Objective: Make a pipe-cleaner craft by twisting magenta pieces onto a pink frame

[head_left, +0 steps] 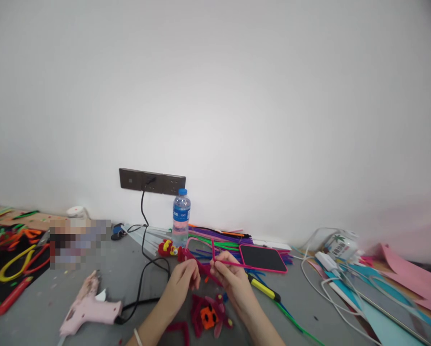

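Note:
My right hand [232,278] pinches a bent pink pipe cleaner [213,249]; one part stands up from the fingertips and another runs off to the right. Close by on the left, my left hand [185,279] has its fingers curled downward and together, and whatever they may hold is hidden. Below and between the hands lies a dark red fuzzy figure [209,317] with an orange face patch. A bent dark red pipe cleaner [181,329] rests beside it. Behind my left hand sits a red and yellow fuzzy piece [167,247].
A pink glue gun [89,310] lies left, its black cord reaching the wall socket [152,181]. A water bottle [181,221] stands before bundled pipe cleaners [219,233]. Right are a phone [263,258], a yellow-handled cutter [264,288], white cables [325,288] and paper sheets [403,274].

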`<state>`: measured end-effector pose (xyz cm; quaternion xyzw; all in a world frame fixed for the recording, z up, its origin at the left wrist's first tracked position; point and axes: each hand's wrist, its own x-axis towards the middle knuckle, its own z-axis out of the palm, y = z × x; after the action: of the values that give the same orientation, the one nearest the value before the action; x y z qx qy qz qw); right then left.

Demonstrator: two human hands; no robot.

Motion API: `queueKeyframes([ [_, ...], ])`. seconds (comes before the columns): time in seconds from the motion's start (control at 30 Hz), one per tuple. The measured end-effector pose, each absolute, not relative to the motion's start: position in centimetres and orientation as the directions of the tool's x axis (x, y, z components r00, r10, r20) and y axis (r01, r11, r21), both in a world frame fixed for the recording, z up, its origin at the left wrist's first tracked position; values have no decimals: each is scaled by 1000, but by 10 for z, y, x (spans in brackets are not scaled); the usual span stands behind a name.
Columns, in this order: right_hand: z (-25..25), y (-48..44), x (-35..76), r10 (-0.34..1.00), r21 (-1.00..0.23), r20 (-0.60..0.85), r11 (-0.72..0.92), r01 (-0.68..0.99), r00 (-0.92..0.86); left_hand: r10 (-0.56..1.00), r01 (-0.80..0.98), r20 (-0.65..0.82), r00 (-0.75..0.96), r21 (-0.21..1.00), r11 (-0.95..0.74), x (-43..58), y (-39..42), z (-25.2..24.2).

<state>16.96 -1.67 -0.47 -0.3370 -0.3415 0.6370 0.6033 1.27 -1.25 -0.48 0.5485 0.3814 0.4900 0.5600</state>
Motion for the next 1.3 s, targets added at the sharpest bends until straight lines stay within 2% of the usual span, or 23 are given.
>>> queueKeyframes([
  [0.1, -6, -18, 168, 998, -856, -32, -52, -515, -49, 955, -128, 102, 277, 989, -68, 16, -16, -5],
  [0.43, -4, -19, 165, 997, -868, -19, -54, -493, -77, 909, -176, -64, 411, 973, 148, 17, -17, -10],
  [0.63, -8, -18, 166, 997, -881, 20, -15, -472, -68, 933, -214, 12, 359, 974, 70, 18, -16, -10],
  [0.83, -12, -19, 162, 988, -941, 84, 35, -336, -131, 955, -240, 101, 279, 970, -33, 16, -12, -8],
  [1.1, -9, -18, 163, 981, -966, 184, 169, -195, -65, 964, -204, 87, 249, 978, -36, 12, -9, -12],
  [1.3, -6, -19, 166, 991, -983, 110, 96, -156, -80, 971, -246, 21, 237, 968, 39, 12, -13, -2],
])
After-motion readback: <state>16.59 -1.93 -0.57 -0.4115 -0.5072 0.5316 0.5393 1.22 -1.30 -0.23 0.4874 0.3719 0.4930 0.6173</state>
